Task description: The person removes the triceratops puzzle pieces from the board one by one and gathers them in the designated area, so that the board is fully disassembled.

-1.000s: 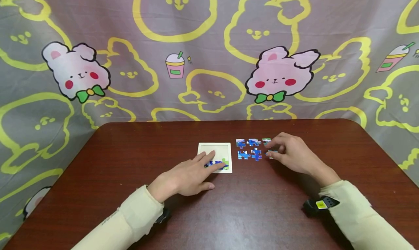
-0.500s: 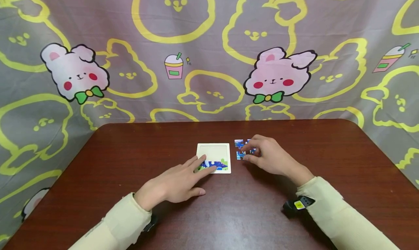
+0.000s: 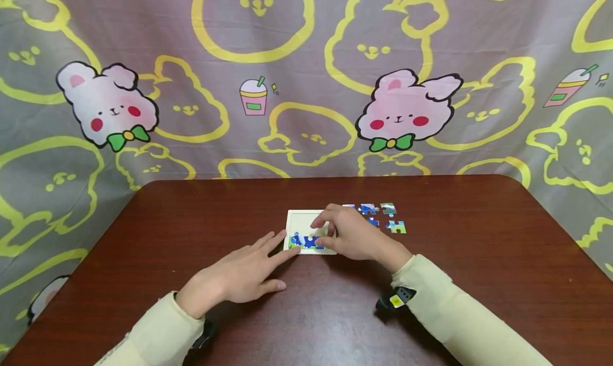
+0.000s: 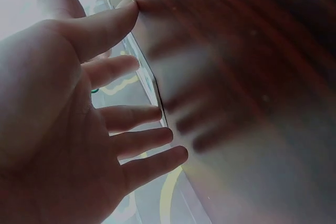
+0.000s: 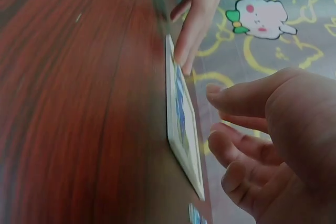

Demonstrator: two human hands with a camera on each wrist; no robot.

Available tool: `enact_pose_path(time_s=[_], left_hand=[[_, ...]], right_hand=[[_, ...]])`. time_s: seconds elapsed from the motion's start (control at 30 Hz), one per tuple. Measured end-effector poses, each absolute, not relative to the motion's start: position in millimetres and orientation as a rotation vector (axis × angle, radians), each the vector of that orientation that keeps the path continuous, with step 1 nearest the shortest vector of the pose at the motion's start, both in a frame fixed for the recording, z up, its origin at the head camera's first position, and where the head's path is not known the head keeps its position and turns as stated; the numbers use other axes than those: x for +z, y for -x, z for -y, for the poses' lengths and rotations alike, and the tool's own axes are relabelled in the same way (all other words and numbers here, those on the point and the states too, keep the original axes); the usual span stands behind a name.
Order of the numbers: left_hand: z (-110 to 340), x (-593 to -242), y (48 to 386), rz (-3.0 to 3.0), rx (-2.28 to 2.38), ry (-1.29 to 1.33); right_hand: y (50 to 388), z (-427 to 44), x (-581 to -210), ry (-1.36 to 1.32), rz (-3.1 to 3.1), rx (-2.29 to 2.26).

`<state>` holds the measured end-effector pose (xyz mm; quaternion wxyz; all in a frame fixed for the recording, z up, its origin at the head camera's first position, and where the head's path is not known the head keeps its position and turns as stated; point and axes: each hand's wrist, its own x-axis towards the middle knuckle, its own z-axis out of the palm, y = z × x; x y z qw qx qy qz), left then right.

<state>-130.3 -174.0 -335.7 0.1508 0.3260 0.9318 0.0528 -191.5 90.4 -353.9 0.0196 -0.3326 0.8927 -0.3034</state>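
Note:
A white square puzzle tray (image 3: 303, 220) lies on the table in the head view, blue and green jigsaw pieces (image 3: 307, 242) fitted along its near side. My left hand (image 3: 234, 273), fingers straight and spread, has its fingertips at the tray's left and near-left edge. Over the tray's right side hovers my right hand (image 3: 358, 234), thumb and fingers bent but apart. In the right wrist view no piece shows between its thumb (image 5: 214, 90) and fingers. That hand hides part of the tray and some loose pieces.
Several loose jigsaw pieces (image 3: 388, 209) lie right of the tray on the brown wooden table (image 3: 230, 206). A patterned curtain (image 3: 287, 63) hangs behind the table's far edge.
My right hand has moved left from the loose pieces to above the tray. My left hand has drawn back left, from over the fitted pieces to the tray's edge.

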Motion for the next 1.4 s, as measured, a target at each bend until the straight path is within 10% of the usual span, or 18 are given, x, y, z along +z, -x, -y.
enact_pose_path(time_s=[1.4], left_hand=[[175, -340, 135, -2.666, 0.178, -0.971]], right_hand=[[203, -46, -362, 0.78, -2.621, -0.966]])
